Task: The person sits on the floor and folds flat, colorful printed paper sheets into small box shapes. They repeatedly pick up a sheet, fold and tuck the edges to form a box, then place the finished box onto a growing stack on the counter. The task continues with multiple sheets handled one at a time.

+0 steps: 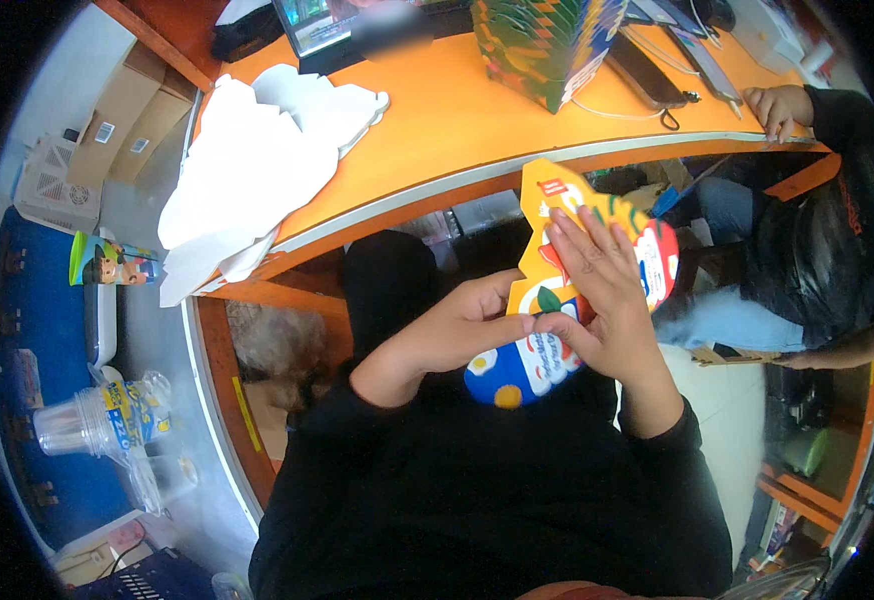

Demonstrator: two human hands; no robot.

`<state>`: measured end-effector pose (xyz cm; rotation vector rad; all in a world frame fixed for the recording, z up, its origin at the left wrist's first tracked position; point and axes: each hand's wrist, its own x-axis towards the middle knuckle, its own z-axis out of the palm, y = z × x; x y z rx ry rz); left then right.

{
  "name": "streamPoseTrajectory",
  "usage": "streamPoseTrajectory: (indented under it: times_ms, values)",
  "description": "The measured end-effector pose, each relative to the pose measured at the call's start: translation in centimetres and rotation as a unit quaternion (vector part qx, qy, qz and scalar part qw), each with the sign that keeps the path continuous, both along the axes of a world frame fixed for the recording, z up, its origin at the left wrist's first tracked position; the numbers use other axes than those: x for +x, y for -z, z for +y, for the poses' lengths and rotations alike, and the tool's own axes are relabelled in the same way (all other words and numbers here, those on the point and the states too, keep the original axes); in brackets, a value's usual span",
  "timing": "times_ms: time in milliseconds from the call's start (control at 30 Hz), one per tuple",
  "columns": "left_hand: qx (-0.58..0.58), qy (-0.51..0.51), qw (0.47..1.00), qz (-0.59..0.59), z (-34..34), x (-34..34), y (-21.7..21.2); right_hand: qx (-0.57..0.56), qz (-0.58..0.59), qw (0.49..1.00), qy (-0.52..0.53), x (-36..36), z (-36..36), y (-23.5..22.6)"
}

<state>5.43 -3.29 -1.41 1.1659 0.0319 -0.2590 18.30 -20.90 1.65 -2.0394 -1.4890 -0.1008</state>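
In the middle of the frame we see a flat cardboard cut-out, yellow at the top with red, white and green shapes and a round blue bottom [547,300]. Both hands hold it up, just below the edge of the curved orange table top [457,120].

The right hand [607,300] lies flat on the front of the cut-out. Its fingers [582,235] are straight and a little spread, pointing to the upper left, and its thumb presses the card near the middle.

The left hand [457,325] comes in from the left. Its fingers are curled, and we see its thumb and fingertip pinching the card's left edge, touching the right thumb.

In the upper left of the frame, a pile of white paper shapes [247,170] lies on the table. At the top sits a green and yellow patterned box [542,45]. In the upper right, another person's hand [777,105] rests on the table edge. On the left side we see a stack of clear plastic cups [97,420].
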Motion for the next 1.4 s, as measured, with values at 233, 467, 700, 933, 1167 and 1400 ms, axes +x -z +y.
streamPoseTrajectory:
  times_ms: [233, 467, 700, 933, 1167, 1400]
  values:
    - [-0.199, 0.045, 0.978, 0.043, -0.4, -1.4, 1.2, 0.029, 0.060, 0.997, -0.045, -1.4, -0.6, -0.2]
    - [-0.182, -0.025, 0.983, 0.032, -1.4, -1.1, 1.5, 0.028, 0.089, 0.992, -0.082, -1.9, -2.2, -0.2]
    - [-0.281, -0.013, 0.957, 0.069, -0.7, 0.4, 1.0, 0.119, 0.130, 0.979, -0.102, -1.0, -3.4, 0.7]
    - [-0.186, -0.135, 0.968, 0.096, -1.8, 0.3, 0.9, 0.143, 0.353, 0.925, -0.006, -0.9, -3.5, 0.5]
    - [-0.132, -0.171, 0.973, 0.076, -3.1, 0.9, 2.8, 0.127, 0.345, 0.927, 0.075, -1.5, -3.6, 2.0]
    - [-0.129, -0.192, 0.971, 0.066, -3.9, 0.9, 2.5, 0.210, 0.386, 0.894, 0.084, -2.0, -3.4, 2.9]
